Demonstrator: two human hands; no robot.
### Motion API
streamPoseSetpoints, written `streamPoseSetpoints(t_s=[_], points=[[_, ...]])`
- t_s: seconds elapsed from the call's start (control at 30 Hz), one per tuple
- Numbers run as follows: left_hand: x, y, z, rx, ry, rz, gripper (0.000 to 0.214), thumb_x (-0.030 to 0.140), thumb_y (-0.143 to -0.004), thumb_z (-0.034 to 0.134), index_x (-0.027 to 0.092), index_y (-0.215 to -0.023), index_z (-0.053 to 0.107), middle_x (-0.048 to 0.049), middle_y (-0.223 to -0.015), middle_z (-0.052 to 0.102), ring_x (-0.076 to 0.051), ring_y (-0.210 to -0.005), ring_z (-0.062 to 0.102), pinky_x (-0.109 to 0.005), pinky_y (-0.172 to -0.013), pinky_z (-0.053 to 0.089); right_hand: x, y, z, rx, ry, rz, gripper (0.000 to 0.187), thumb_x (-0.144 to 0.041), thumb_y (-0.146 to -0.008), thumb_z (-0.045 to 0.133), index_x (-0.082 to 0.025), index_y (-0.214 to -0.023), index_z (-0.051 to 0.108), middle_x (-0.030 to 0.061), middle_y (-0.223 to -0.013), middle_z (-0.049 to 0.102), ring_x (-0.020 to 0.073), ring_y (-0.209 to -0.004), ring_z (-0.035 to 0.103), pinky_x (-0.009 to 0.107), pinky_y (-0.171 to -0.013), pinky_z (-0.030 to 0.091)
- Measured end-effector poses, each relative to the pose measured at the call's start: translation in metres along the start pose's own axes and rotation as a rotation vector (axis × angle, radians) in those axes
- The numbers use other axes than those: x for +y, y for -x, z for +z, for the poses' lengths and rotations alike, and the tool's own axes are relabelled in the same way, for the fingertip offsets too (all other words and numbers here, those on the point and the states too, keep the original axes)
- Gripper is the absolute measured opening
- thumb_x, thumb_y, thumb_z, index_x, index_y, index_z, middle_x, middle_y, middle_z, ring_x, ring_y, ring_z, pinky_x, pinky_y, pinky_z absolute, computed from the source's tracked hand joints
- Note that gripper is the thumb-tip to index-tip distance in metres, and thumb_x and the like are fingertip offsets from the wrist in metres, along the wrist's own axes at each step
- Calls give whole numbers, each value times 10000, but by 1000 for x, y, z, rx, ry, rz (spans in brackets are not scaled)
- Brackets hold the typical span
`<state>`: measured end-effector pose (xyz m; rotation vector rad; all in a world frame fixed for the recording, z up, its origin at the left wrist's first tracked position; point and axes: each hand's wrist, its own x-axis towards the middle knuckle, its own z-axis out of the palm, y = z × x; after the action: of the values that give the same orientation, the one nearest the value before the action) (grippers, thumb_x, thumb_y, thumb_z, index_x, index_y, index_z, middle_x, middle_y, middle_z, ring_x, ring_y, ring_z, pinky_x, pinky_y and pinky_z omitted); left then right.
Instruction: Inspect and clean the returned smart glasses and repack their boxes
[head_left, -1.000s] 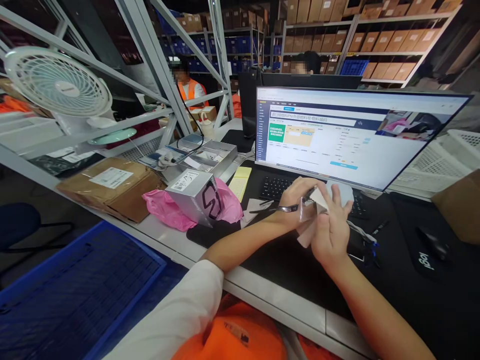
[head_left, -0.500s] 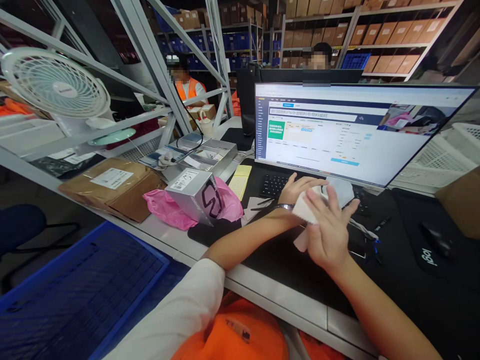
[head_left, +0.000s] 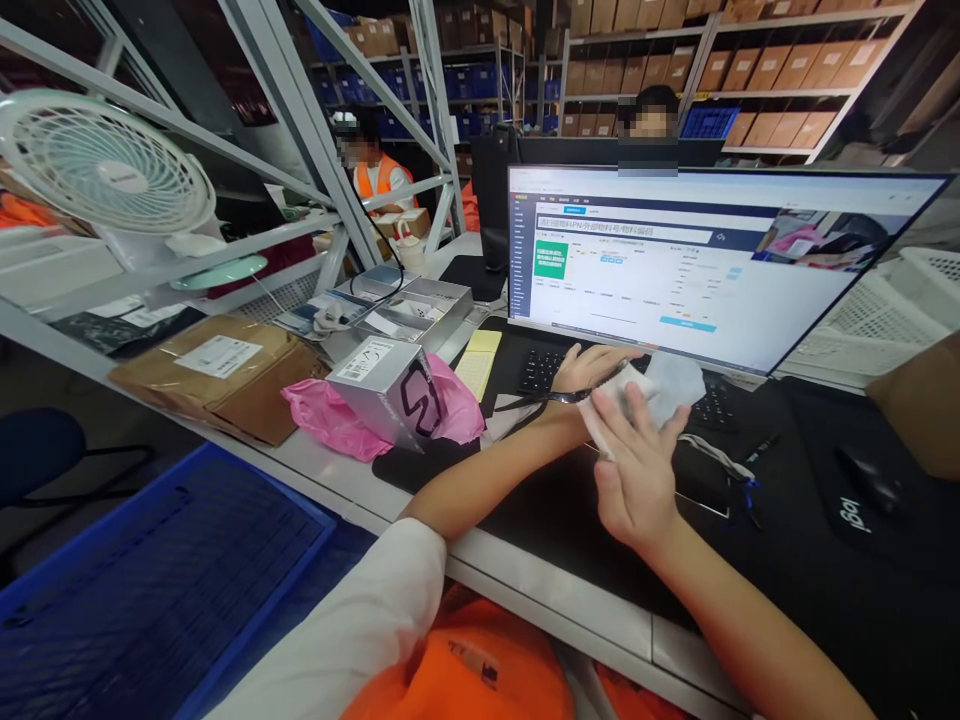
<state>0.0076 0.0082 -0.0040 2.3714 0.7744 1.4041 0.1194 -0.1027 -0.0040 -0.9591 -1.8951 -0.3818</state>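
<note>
A crumpled white cloth or tissue (head_left: 604, 425) is pressed between my two hands above the keyboard (head_left: 541, 370). My right hand (head_left: 637, 470) lies against its near side with the fingers spread. Behind it, my left hand (head_left: 589, 368) reaches over the keyboard, fingers stretched and partly hidden by the cloth. A band (head_left: 570, 397) circles my left wrist. Along the cloth's upper edge runs a thin dark line that I cannot make out. More pale, thin material (head_left: 671, 390) shows beyond my right fingers.
The monitor (head_left: 675, 270) stands behind my hands. To the left are a silver box (head_left: 382, 390) on pink plastic (head_left: 330, 415), a cardboard box (head_left: 217, 375) and a fan (head_left: 112, 170). A mouse (head_left: 870, 475) lies right; a blue crate (head_left: 150, 590) sits below left. Two people are beyond.
Both hands have shifted slightly up and left, and the cloth has changed shape between them. The dark line along its upper edge shows more clearly now.
</note>
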Motion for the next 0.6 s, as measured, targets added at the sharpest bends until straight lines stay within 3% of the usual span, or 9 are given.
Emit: streamPoseSetpoints(t_s=[0.17, 0.33, 0.5, 0.6], points=[[1, -2, -2, 186, 83, 90, 362, 450, -984, 542, 237, -1241, 682, -75, -1218, 746, -228, -1129, 674, -409, -1093, 434, 2, 0, 1, 57, 52, 117, 558, -230, -1037, 364, -256, -1593, 402, 110, -1480, 576, 367, -1532, 284, 745, -1183, -60], [3, -1, -3, 126, 129, 74, 400, 461, -1034, 405, 272, -1273, 664, -60, -1239, 741, -229, -1168, 669, -464, -1175, 376, 0, 1, 4, 23, 16, 6, 565, -250, -1029, 387, -249, -1594, 397, 107, -1458, 597, 356, -1517, 327, 708, -1198, -99], [10, -2, -3, 267, 198, 74, 354, 468, -972, 572, 221, -1194, 693, -98, -1181, 754, -245, -1130, 691, -483, -1143, 431, 6, 2, 5, 46, 59, 165, 533, -251, -1046, 327, -234, -1568, 432, 131, -1478, 574, 378, -1528, 291, 769, -1171, -6], [12, -2, 0, 300, 287, 36, 345, 493, -975, 587, 211, -1127, 716, -103, -1162, 765, -240, -1115, 707, -492, -1170, 414, 0, 4, 4, 26, -2, 35, 541, -256, -1035, 360, -215, -1570, 433, 130, -1461, 590, 366, -1527, 298, 724, -1195, -74]])
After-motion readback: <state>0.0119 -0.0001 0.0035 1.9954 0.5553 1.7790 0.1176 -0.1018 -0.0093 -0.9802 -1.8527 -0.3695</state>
